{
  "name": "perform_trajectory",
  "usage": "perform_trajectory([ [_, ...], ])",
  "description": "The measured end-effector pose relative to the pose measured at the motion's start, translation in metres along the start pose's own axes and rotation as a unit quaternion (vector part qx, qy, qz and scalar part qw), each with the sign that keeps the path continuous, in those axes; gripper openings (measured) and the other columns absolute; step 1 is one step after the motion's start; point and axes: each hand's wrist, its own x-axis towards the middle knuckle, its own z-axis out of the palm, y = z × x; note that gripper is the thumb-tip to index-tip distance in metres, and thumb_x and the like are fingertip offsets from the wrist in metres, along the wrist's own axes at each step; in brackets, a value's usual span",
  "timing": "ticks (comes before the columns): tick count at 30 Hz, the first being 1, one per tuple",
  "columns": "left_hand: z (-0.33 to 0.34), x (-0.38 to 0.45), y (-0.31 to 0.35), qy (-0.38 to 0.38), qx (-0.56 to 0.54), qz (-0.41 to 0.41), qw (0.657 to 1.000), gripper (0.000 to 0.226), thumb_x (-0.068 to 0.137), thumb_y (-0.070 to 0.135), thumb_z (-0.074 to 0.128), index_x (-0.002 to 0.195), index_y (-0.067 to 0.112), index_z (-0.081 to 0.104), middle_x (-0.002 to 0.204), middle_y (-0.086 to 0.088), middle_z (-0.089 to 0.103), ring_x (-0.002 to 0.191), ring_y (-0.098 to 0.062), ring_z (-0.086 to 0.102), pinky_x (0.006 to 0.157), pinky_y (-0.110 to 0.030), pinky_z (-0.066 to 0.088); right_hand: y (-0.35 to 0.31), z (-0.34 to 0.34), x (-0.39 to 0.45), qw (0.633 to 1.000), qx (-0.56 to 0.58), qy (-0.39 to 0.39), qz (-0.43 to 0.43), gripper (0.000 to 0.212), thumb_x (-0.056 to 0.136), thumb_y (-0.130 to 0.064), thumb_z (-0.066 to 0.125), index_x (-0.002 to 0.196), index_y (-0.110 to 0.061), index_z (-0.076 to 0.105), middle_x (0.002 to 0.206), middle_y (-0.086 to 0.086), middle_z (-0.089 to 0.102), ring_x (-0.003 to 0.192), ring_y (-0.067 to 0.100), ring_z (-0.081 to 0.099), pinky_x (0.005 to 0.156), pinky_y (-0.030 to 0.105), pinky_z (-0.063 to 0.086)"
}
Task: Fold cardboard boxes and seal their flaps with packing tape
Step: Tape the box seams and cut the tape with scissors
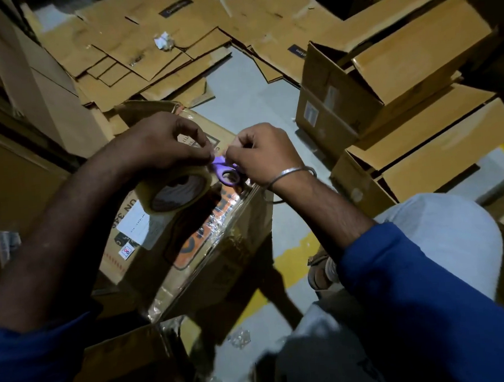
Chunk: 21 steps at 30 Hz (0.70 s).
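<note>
Packing tape [175, 192], a clear roll on a cardboard core, sits nearest the camera atop the cardboard box [189, 238] that stands on the floor [240, 103] between the person's knees. The left hand [166, 142] hovers over the roll with fingers curled, its thumb and forefinger pinching what appears to be the free end of the film, though the dim light makes the strip itself hard to see. The right hand [263, 152], wearing a metal bangle [288, 175] at the wrist, meets it fingertip to fingertip and also pinches at that spot, just above the purple scissors [225, 173] that lie on the box top beside the roll. I judge the tape to be light and easy to steady by its stiff core, but the film is thin, slick on one face and sticky on the other, so it should be taken by the very edge of the tail and kept taut, or it will fold back on itself. The box already shows shiny, wrinkled tape along its near seam; it looks stiff yet light, best held by its edges. Beyond, folded boxes [399, 75] are stacked at the right, and farthest away flattened cardboard [150, 50] lies spread over the floor.
</note>
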Motion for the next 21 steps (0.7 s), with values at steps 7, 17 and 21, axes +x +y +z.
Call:
perform_trajectory([
  [7,-0.003,0.007,-0.007,-0.009,0.108,-0.096,0.989,0.058,0.082,0.052,0.08,0.125,0.018,0.064,0.096,-0.006,0.07,0.077,-0.024,0.071,0.064,-0.034,0.057,0.002,0.006,0.021,0.995,-0.098,0.008,0.009,0.016,0.086,-0.023,0.073,0.073,-0.015,0.078,0.071,0.0,0.072,0.071,0.017,0.069,0.067,0.034,0.06],
  [17,0.018,0.022,0.021,0.048,0.326,-0.062,0.942,0.065,0.084,0.065,0.073,0.131,0.024,0.057,0.117,-0.013,0.064,0.101,-0.032,0.059,0.086,-0.044,0.042,0.006,0.008,0.016,0.995,-0.085,0.038,0.02,0.044,0.084,-0.024,0.08,0.114,-0.015,0.05,0.098,0.008,0.064,0.082,0.026,0.063,0.07,0.038,0.055],
  [21,0.011,0.023,0.019,0.032,0.287,-0.076,0.954,0.061,0.086,0.065,0.071,0.13,0.025,0.058,0.119,-0.013,0.063,0.105,-0.033,0.057,0.087,-0.044,0.04,0.007,-0.005,0.023,0.994,-0.104,-0.007,0.039,0.025,0.079,-0.023,0.081,0.094,-0.018,0.061,0.087,0.001,0.067,0.078,0.023,0.066,0.062,0.03,0.053],
])
